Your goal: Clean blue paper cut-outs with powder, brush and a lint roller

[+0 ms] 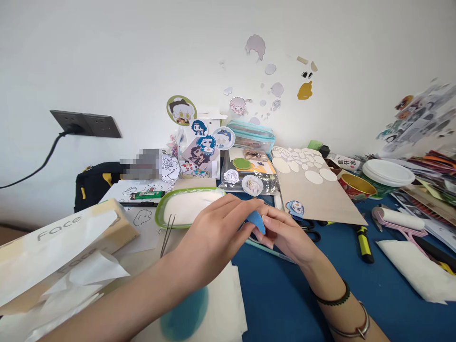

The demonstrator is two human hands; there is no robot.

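Near the middle of the view my two hands meet around a small blue piece (pixel 258 222), thin like paper or felt. Its upper part is hidden by my fingers. My left hand (pixel 218 227) arches over it from the left, fingers closed on its edge. From the right, my right hand (pixel 287 232) pinches the piece between thumb and fingers. Just behind my left hand is a green-rimmed tray (pixel 160 209) with a white filling, and metal tweezers (pixel 167 237) lean at its front edge. A white sheet (pixel 228 304) with a blue-green round stain (pixel 185 313) lies below my left forearm.
A tissue box (pixel 81 242) stands at the left. Behind are cartoon cutouts (pixel 205 145), a clear pouch (pixel 251 135) and a beige board (pixel 313 194) with pale ovals. To the right lie a yellow cutter (pixel 365 244), lint roller (pixel 401 221), white packet (pixel 416 268) and lidded tub (pixel 386 175).
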